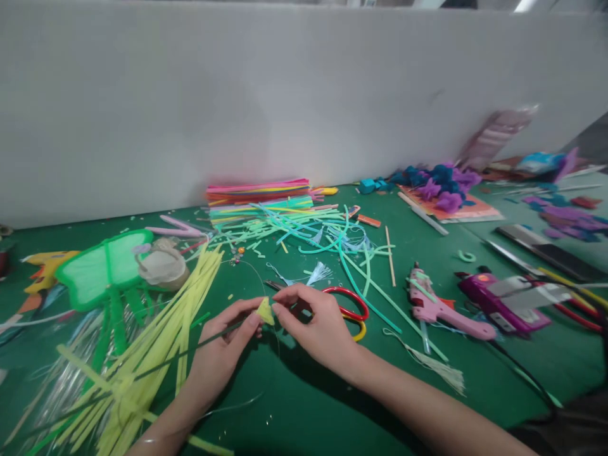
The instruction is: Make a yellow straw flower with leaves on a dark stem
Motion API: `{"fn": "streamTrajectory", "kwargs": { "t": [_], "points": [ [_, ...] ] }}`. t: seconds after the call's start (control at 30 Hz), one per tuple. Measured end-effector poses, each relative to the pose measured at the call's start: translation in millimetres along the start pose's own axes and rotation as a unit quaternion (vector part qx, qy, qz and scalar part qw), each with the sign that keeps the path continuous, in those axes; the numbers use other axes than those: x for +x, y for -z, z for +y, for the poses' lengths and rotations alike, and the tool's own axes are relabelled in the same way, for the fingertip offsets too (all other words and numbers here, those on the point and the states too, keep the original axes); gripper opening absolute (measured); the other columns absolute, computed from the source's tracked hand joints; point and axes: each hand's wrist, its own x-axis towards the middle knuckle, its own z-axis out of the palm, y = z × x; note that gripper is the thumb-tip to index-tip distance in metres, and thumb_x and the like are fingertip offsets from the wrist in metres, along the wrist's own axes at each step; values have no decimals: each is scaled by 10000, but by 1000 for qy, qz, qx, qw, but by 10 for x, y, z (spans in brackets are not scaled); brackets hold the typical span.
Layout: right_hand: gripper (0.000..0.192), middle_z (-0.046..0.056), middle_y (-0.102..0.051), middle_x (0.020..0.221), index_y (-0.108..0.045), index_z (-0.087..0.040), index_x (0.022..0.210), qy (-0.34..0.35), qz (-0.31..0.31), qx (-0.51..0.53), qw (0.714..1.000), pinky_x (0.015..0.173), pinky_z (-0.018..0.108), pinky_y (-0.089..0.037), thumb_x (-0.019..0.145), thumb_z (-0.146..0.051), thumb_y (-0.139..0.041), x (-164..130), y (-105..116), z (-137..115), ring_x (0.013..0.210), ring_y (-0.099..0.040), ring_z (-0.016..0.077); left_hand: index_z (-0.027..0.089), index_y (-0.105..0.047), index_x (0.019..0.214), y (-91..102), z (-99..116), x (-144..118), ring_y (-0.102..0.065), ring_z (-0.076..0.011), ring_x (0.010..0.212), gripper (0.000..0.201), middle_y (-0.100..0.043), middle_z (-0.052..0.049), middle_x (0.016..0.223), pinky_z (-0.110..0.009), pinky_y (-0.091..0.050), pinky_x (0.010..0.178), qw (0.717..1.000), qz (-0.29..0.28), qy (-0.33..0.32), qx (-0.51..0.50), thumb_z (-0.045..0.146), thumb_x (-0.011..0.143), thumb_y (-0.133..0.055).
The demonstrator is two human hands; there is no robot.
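My left hand (223, 342) is closed, pinching a small yellow triangular piece (265, 312) between thumb and fingers, above the table. From the right, my right hand (313, 323) meets the piece's edge with thumb and fingertips together; whatever lies between them is too small to tell. A thin clear line (257, 271) arcs from the piece up toward a few small beads (237, 253). Red-and-yellow-handled scissors (363, 310) lie partly hidden behind my right hand. A bundle of yellow pipe cleaners (147, 373) rests left of and under my left forearm.
On the green table (313, 405), a pink glue gun (446, 313) and a purple device (503, 304) sit at right. A green fuzzy shape (107, 266) and a yellow glue gun (47, 266) are at left. Coloured pipe cleaners (259, 193) lie along the grey partition (285, 95).
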Motion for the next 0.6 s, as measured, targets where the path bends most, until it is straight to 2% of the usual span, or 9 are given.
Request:
{"fn": "streamTrajectory", "kwargs": {
  "t": [0.07,0.13,0.23,0.6],
  "points": [
    [108,26,-690,816,-673,-205,887,49,32,-66,996,701,272,-490,849,-263,-590,-11,-5,-15,746,-628,145,243,-704,1074,-18,4,-16,-659,-187,782,276,-707,-31,1001,-288,-536,750,999,14,-15,27,370,837,-640],
    [104,21,-699,804,-682,-210,871,72,37,-91,993,689,266,-496,853,-252,-589,-15,-8,-21,736,-637,142,248,-712,1056,-42,3,-28,-658,-201,841,247,-707,-31,1020,-292,-524,784,997,20,-38,60,347,843,-635],
    [99,18,-711,805,-688,-214,866,77,33,-107,991,664,260,-502,850,-248,-596,-12,-14,-13,726,-647,144,251,-713,1044,-85,-6,-36,-647,-210,909,222,-710,-28,1007,-286,-506,811,993,28,-68,91,316,847,-634],
    [109,48,-708,832,-665,-183,861,80,31,-208,974,717,283,-484,852,-245,-576,-42,-51,69,774,-645,167,267,-705,1083,-173,-75,-35,-633,-178,829,246,-698,-15,921,-260,-472,770,976,32,-150,155,233,853,-624]
  ]
}}
